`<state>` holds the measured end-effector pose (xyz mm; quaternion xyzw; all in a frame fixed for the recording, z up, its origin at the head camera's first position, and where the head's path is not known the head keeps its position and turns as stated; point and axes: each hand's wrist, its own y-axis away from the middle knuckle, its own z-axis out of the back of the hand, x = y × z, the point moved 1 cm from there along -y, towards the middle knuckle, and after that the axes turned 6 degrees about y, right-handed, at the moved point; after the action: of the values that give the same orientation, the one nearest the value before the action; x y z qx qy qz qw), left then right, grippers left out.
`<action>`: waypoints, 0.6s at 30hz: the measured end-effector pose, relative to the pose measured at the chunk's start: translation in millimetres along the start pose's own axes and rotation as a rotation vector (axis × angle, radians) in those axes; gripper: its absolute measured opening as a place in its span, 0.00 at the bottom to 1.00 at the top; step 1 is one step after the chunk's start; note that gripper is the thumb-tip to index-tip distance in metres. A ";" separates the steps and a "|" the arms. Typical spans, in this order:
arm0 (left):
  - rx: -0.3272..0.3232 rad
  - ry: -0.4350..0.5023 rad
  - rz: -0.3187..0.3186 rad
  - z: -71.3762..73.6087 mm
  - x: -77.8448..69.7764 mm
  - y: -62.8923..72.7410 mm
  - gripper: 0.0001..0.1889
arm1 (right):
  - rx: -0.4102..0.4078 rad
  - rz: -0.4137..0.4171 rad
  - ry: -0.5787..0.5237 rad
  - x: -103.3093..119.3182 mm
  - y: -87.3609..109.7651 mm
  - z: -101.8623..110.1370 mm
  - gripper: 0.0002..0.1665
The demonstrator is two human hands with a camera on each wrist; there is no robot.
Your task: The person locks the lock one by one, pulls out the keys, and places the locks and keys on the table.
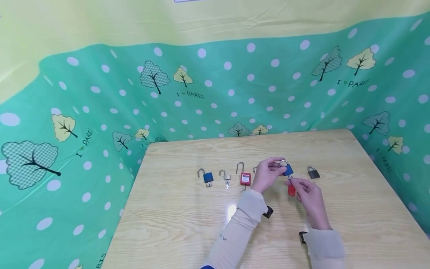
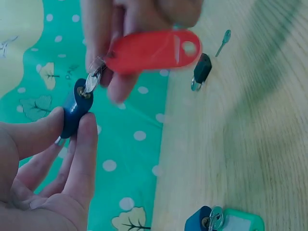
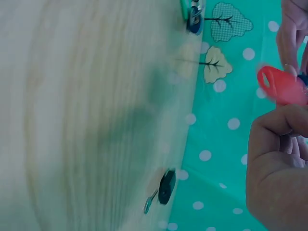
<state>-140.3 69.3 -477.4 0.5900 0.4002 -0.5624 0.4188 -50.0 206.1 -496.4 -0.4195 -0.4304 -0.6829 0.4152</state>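
Held up over the table is a blue padlock (image 1: pixel 287 170), pinched between the thumb and fingers of my left hand (image 1: pixel 267 173). In the left wrist view its keyhole end faces up, and a silver key (image 2: pixel 93 82) sits at the keyhole. A red key tag (image 2: pixel 154 50) hangs from the key's ring. My right hand (image 1: pixel 310 198) pinches at the key, just below the padlock; its fingers partly cover the key. The right wrist view shows the red tag beside my right hand (image 3: pixel 276 168), with the padlock mostly cut off by the frame edge.
On the wooden table (image 1: pixel 161 209) lie an unlocked blue padlock (image 1: pixel 208 177), a small silver padlock (image 1: pixel 227 177) and a red padlock (image 1: pixel 245 179), left of my hands. To the right is a black padlock (image 1: pixel 314 172), with a loose key (image 2: pixel 224 42) near it. Green dotted cloth (image 1: pixel 218 93) stands behind.
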 end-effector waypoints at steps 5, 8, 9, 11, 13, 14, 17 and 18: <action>0.023 0.054 0.027 -1.9 0.8 -3.0 0.16 | -0.027 -0.018 0.039 -0.1 1.8 5.6 0.31; 0.030 0.079 0.054 -0.2 3.8 -4.9 0.17 | -0.040 0.007 0.059 1.0 3.7 6.9 0.28; 0.016 0.084 0.058 1.8 4.4 -5.8 0.17 | -0.043 0.011 0.070 1.3 4.6 7.2 0.27; -0.022 0.086 0.063 7.2 5.5 -8.0 0.17 | -0.042 0.015 0.094 1.7 6.5 8.2 0.25; -0.057 0.088 0.060 12.4 4.9 -11.2 0.17 | -0.037 0.010 0.128 1.9 8.2 10.7 0.24; -0.069 0.083 0.051 14.2 3.9 -12.9 0.17 | -0.038 0.004 0.144 2.1 9.0 12.5 0.24; -0.043 0.063 0.038 14.6 1.7 -18.5 0.17 | -0.048 -0.005 0.172 2.3 9.3 19.0 0.26; -0.027 0.053 0.032 13.2 1.2 -20.2 0.17 | -0.054 -0.006 0.184 2.4 8.9 21.1 0.26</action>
<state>-163.7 63.5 -479.7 0.6052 0.4094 -0.5344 0.4249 -37.9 222.7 -486.1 -0.3648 -0.3732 -0.7312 0.4392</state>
